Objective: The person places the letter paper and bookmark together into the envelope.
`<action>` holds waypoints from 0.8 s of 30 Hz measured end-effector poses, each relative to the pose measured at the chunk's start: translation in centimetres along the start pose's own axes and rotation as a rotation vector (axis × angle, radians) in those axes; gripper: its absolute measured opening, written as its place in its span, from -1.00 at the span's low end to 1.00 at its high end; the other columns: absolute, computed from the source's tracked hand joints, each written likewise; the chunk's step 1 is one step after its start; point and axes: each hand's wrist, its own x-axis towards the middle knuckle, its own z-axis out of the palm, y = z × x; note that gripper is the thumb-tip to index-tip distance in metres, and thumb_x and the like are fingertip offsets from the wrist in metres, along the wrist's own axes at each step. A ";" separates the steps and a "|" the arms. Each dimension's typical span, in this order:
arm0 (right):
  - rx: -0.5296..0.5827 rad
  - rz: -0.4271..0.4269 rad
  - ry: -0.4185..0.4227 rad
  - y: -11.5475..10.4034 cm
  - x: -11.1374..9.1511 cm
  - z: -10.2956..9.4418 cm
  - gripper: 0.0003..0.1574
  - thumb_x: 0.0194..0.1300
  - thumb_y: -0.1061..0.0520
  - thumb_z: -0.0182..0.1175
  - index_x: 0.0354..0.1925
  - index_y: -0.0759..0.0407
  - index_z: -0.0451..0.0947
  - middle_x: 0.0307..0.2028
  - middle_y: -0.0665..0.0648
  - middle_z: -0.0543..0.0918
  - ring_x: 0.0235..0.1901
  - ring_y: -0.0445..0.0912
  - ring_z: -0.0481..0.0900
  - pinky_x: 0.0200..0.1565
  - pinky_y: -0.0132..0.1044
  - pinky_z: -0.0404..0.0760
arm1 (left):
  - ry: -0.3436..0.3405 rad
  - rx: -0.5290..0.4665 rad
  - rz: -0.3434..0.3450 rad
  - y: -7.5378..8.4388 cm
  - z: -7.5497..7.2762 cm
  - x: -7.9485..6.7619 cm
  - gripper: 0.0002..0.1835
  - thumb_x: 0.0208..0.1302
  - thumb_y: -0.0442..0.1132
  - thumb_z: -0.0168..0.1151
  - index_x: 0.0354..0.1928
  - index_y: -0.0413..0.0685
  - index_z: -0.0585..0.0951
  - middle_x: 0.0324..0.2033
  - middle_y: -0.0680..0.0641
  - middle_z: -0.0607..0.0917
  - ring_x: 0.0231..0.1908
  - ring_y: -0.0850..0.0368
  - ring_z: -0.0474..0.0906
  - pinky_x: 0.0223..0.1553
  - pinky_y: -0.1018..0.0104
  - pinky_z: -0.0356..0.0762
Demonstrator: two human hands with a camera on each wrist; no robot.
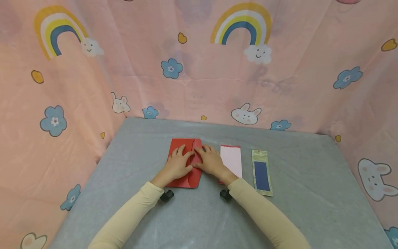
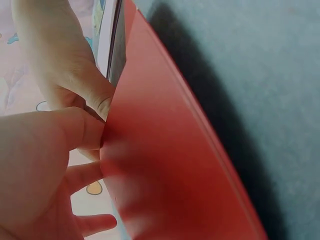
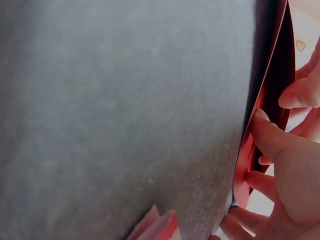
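A red paper envelope (image 1: 181, 182) lies on the grey table, its long flap (image 1: 196, 177) along the right side. My left hand (image 1: 174, 165) rests on the envelope's body with spread fingers, the thumb close to the flap's fold. From the right, my right hand (image 1: 212, 162) touches the flap with its thumb and fingertips. In the left wrist view the red paper (image 2: 165, 135) stands large in front, with the left thumb and fingers at its edge. The right wrist view shows the right fingertips against the inner face of the slightly raised flap (image 3: 242, 167).
Just right of the envelope lies a white lined pad (image 1: 230, 159) with a red top edge, partly covered by my right wrist. Farther right is a narrow green patterned card (image 1: 259, 156) with a blue panel. A pink printed curtain (image 1: 199, 93) hangs behind the table.
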 end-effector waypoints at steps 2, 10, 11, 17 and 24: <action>-0.007 0.003 -0.001 0.0 0.0 0.0 -0.12 0.22 -0.20 0.34 0.42 -0.01 0.34 0.36 0.29 0.38 0.30 0.21 0.35 0.24 0.18 0.42 | 0.009 0.042 0.006 0.0 -0.1 -0.1 -0.39 0.31 -0.02 0.25 0.39 0.12 0.41 0.50 -0.27 0.15 0.46 -0.36 0.09 0.32 -0.41 0.22; -0.035 -0.012 0.023 -0.2 -0.2 -0.1 -0.15 0.22 -0.17 0.36 0.40 -0.01 0.37 0.35 0.30 0.40 0.27 0.21 0.38 0.19 0.18 0.46 | 0.045 0.120 0.003 -0.3 0.1 -0.4 -0.33 0.27 0.13 0.27 0.41 0.26 0.38 0.49 -0.28 0.18 0.43 -0.43 0.12 0.20 -0.45 0.33; -0.038 -0.013 0.026 -0.2 -0.3 -0.1 -0.16 0.21 -0.17 0.36 0.39 -0.01 0.37 0.35 0.30 0.40 0.27 0.22 0.39 0.19 0.18 0.46 | 0.045 0.123 -0.005 -0.4 0.2 -0.4 -0.33 0.28 0.15 0.25 0.41 0.28 0.37 0.49 -0.28 0.18 0.43 -0.45 0.12 0.17 -0.45 0.35; -0.035 -0.009 0.026 -0.2 -0.3 -0.1 -0.15 0.20 -0.18 0.36 0.39 -0.02 0.37 0.35 0.30 0.39 0.27 0.21 0.38 0.21 0.17 0.45 | 0.068 0.146 -0.044 -0.4 0.8 -0.6 -0.33 0.31 0.20 0.18 0.44 0.36 0.32 0.48 -0.36 0.18 0.36 -0.58 0.18 0.02 -0.42 0.50; -0.019 -0.001 0.016 -0.1 -0.2 0.0 -0.13 0.20 -0.21 0.35 0.40 -0.03 0.36 0.38 0.30 0.37 0.30 0.21 0.35 0.22 0.19 0.43 | 0.089 0.229 -0.038 -0.3 0.8 -0.5 -0.25 0.20 0.21 0.28 0.44 0.34 0.33 0.45 -0.39 0.25 0.28 -0.58 0.33 -0.12 -0.22 0.66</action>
